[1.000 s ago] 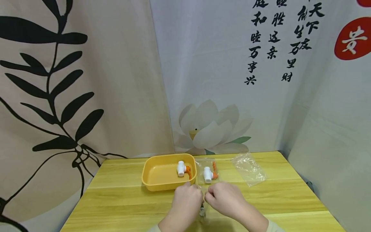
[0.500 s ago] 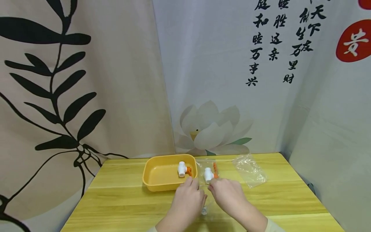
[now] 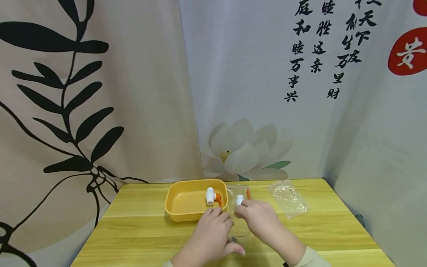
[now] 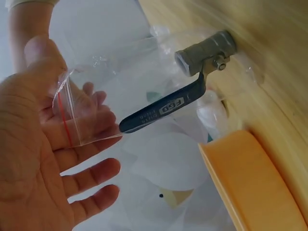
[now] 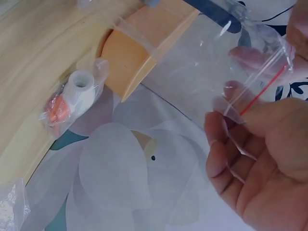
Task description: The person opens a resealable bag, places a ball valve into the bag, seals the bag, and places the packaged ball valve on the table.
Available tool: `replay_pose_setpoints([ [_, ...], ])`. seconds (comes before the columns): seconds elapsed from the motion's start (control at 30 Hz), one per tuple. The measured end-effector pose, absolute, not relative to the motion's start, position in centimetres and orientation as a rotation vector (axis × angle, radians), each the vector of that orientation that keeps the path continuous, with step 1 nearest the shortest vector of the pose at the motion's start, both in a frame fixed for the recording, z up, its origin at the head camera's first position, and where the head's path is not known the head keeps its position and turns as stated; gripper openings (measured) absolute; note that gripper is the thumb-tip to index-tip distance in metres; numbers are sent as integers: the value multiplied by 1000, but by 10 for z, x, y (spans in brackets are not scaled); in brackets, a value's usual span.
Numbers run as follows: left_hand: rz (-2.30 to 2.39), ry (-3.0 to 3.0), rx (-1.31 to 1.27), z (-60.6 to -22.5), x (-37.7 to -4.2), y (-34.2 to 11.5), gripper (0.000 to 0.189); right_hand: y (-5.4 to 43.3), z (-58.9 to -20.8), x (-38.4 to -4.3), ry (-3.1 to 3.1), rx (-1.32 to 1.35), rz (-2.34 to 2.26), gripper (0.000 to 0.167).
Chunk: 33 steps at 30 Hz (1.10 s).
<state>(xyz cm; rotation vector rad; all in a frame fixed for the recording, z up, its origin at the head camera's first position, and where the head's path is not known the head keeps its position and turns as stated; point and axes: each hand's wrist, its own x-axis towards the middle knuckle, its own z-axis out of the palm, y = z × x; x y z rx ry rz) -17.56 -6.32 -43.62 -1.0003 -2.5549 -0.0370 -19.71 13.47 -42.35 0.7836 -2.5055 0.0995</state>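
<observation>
A clear zip bag (image 4: 139, 72) with a red strip along its mouth holds a metal ball valve (image 4: 204, 53) with a dark blue lever. My right hand (image 3: 261, 218) pinches the bag near its zip edge between thumb and fingers, as the right wrist view shows. My left hand (image 3: 210, 237) is spread beside the bag's mouth, thumb stretched out to the side and fingers apart. In the left wrist view the valve lies at the bag's far end, close over the wooden table (image 4: 279, 86). In the head view the hands hide most of the bag.
Behind the left hand stands a yellow tray (image 3: 186, 216) with a white plastic valve (image 3: 210, 196) with an orange handle in it. A similar bagged valve (image 5: 79, 91) lies right of the tray. Further right lies a crumpled clear bag (image 3: 289, 198). A printed curtain (image 3: 150, 92) hangs behind.
Both hands were fists held close together. My left thumb has since swung out and its fingers have loosened. The right hand has moved slightly up, overlapping the bagged white valve.
</observation>
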Motion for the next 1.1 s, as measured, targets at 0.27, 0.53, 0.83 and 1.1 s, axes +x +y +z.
replay_pose_setpoints([
  [0.27,91,-2496,-1007,-432,-176,-66,28,137,-426,-200,-2482,865,156,20],
  [0.53,138,-2433,-978,-431,-177,-65,31,150,-427,-200,-2392,1044,327,36],
  [0.83,130,-2469,-948,-432,-178,-69,30,172,-424,-201,-2633,1171,381,16],
  [1.1,48,-2523,-900,-428,-184,-81,25,181,-423,-206,-2473,1212,314,13],
])
